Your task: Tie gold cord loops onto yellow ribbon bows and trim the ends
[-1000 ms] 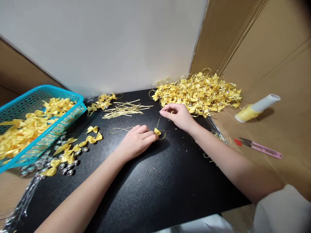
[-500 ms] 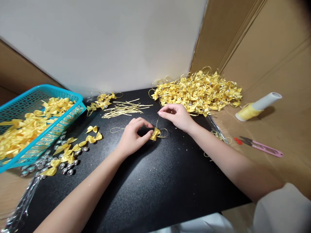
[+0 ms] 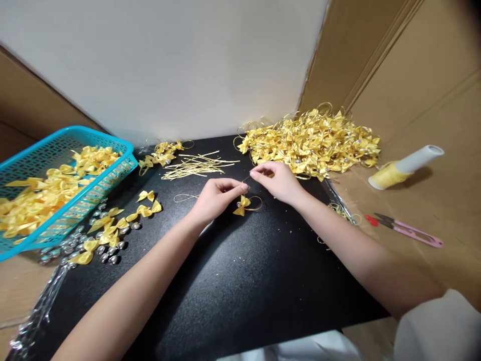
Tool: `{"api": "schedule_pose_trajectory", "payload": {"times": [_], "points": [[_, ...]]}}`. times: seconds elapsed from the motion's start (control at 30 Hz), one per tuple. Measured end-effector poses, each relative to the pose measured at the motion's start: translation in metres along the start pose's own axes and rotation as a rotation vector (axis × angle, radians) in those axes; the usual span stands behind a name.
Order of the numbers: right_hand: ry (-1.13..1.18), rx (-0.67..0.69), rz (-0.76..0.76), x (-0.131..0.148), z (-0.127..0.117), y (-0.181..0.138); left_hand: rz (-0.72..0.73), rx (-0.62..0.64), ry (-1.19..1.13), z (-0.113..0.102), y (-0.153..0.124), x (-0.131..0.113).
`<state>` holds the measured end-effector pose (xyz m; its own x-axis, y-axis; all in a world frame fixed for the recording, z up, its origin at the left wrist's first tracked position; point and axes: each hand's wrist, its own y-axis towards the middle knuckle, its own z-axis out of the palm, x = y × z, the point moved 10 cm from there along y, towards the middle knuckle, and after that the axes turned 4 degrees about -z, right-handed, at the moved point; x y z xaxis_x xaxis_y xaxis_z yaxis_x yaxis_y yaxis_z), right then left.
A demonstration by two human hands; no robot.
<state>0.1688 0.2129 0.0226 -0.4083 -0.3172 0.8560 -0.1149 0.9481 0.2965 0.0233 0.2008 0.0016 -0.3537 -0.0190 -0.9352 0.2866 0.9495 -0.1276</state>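
Observation:
Between the fingertips of my left hand point(image 3: 221, 196) and my right hand point(image 3: 277, 181) runs a short stretch of thin cord point(image 3: 246, 178). Both hands are closed in a pinch on it. Just below my left fingertips a yellow ribbon bow point(image 3: 242, 206) with a small silver bell point(image 3: 238, 204) rests on the black table point(image 3: 225, 291). A loop of gold cord point(image 3: 257, 202) curves out to the bow's right. Left of my left hand lies another thin cord loop point(image 3: 184, 197), partly hidden by the hand.
Cut gold cords point(image 3: 199, 166) lie behind my hands. A blue basket point(image 3: 130, 150) of yellow bows stands left, with loose bows point(image 3: 146, 195) and silver bells point(image 3: 112, 253) beside it. Finished bows point(image 3: 311, 143) pile up at back right. Pink thread snips point(image 3: 417, 234) and a ribbon tube point(image 3: 417, 159) lie right.
My left hand has left the bow, moving up and right to pinch the cord near my right fingertips. The bow now lies free on the table, and the view has shifted slightly.

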Motion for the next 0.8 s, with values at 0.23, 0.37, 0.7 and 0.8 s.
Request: {"api": "schedule_pose_trajectory", "payload": {"times": [0.23,0.37,0.7,0.8], "points": [[-0.232,0.120,-0.173,0.029,0.008,-0.007,-0.071,-0.123,-0.190,-0.009,0.004,0.018],[-0.252,0.296,-0.100,0.024,0.026,-0.015,-0.068,-0.155,-0.184,-0.011,0.004,0.021],[-0.252,0.323,-0.035,0.014,0.033,-0.018,0.049,-0.237,0.014,-0.014,-0.002,0.011],[-0.294,0.319,-0.033,0.014,0.036,-0.021,0.094,-0.256,0.061,-0.014,-0.002,0.009]]}}
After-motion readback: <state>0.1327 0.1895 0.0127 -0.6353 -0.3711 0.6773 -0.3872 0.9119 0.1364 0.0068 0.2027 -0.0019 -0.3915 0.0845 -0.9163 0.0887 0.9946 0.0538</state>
